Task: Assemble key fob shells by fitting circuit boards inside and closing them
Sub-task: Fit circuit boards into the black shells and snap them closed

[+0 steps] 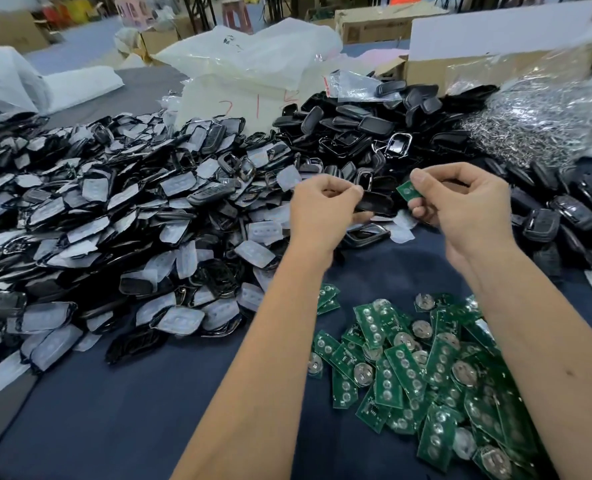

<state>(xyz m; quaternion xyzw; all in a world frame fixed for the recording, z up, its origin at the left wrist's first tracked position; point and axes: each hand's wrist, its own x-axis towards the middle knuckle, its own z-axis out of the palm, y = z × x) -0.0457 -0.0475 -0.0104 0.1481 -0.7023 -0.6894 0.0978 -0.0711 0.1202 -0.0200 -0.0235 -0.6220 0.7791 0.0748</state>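
My left hand (322, 206) is raised above the table, pinching a black key fob shell (374, 203) by its left end. My right hand (461, 199) is level with it, a short gap to the right, and grips a small green circuit board (406, 191) between thumb and fingers. The board's free end points toward the shell without touching it. Just below the hands another open shell with a chrome rim (365, 235) lies on the cloth. Many more green circuit boards (426, 372) are heaped at the lower right.
A large heap of shell halves with clear rubber pads (114, 223) fills the left. Black shells (364, 129) pile up behind the hands and more at the right (564, 209). A bag of metal parts (537, 123), plastic bags (253, 64) and cardboard boxes (426, 69) stand at the back. Dark blue cloth (132, 410) covers the table.
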